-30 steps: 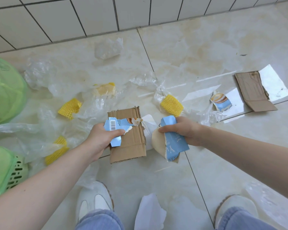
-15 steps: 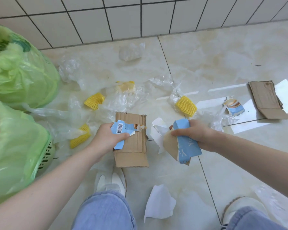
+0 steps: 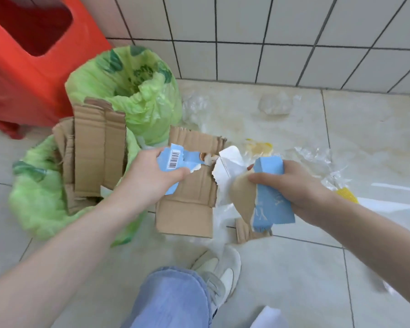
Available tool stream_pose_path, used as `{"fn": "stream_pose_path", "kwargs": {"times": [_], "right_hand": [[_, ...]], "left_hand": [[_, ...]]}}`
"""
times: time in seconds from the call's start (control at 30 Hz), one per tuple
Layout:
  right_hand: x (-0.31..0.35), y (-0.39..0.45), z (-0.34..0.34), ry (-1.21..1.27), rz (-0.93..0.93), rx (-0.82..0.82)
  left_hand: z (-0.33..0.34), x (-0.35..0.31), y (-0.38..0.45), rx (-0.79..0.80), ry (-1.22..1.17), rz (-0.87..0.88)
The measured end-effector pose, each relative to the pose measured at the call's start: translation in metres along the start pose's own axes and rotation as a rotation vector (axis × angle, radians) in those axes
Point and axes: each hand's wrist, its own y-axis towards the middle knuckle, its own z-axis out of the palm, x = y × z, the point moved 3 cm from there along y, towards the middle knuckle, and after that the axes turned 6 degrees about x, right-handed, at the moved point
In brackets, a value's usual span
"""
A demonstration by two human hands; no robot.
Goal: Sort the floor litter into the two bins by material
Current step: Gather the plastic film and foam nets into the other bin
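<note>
My left hand [image 3: 152, 178] grips a brown cardboard piece [image 3: 189, 209] together with a torn blue carton scrap bearing a barcode [image 3: 175, 159], held just right of the near green-lined bin [image 3: 36, 204]. That bin holds several cardboard sheets [image 3: 97, 152]. My right hand [image 3: 291, 185] is shut on a blue carton piece [image 3: 270, 204] with brown and white paper scraps [image 3: 230, 164] bunched against it. A second green-lined bin [image 3: 137, 91] stands behind, by the wall.
A red plastic stool [image 3: 26, 58] stands at the back left. Clear plastic film [image 3: 275, 105] and yellow foam netting [image 3: 346, 195] lie on the tiled floor to the right. White paper [image 3: 268, 318] lies near my shoe [image 3: 223, 271]. The tiled wall is close behind.
The view has swung left and both hands have carried their cardboard and carton pieces up from the floor toward the green bins, which now sit right beside my left hand.
</note>
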Motion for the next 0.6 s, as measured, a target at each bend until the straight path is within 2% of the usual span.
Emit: {"fn": "stream_pose_path", "kwargs": {"times": [0.07, 0.2, 0.43, 0.6], "right_hand": [[0.020, 0.003, 0.023, -0.042, -0.048, -0.009], [0.058, 0.003, 0.068, 0.041, -0.139, 0.047], [0.104, 0.017, 0.147, 0.182, -0.149, 0.165], [0.114, 0.033, 0.208, 0.171, -0.173, 0.169]], "left_hand": [[-0.023, -0.006, -0.006, -0.067, -0.060, 0.009], [-0.069, -0.005, -0.020, -0.229, -0.095, 0.052], [-0.135, 0.023, -0.030, -0.532, -0.168, 0.060], [-0.155, 0.039, -0.031, -0.674, -0.157, 0.130]]}}
